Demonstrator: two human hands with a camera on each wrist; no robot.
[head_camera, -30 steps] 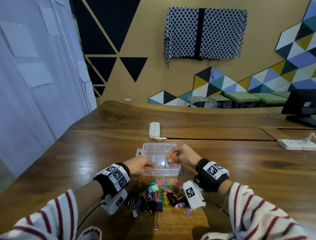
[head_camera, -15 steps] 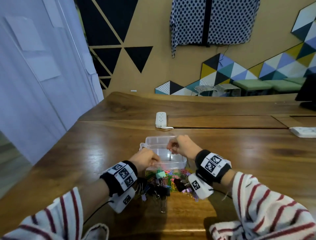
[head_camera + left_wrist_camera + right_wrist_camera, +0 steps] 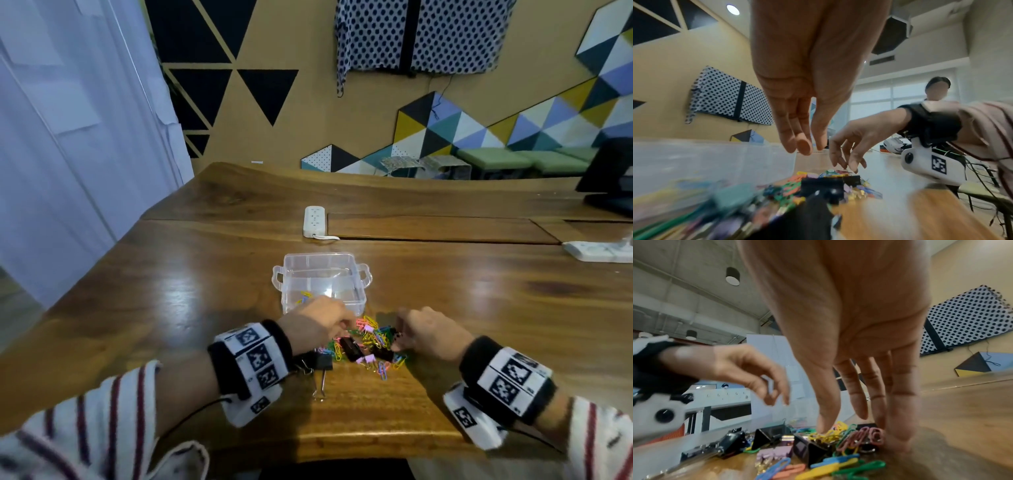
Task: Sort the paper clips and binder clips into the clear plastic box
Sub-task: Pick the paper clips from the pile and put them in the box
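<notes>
Left hand [image 3: 317, 323] is held just left of frame centre over the clip pile [image 3: 368, 344], fingers relaxed, nothing gripped. Clear plastic box [image 3: 322, 284] is seen above centre. Right hand [image 3: 430, 334] is lowered, fingertips [image 3: 824, 426] touching paper clips; no grasp confirmed.

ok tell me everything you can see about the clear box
The clear box is a see-through plastic tray, squarish, open-topped, with a small looped handle on its left and right sides. It sits flat on the wooden table, just beyond the clip pile. A few coloured paper clips lie in its near left corner; the rest looks bare. The left hand overlaps its near wall in the head view; contact is unclear.
</notes>
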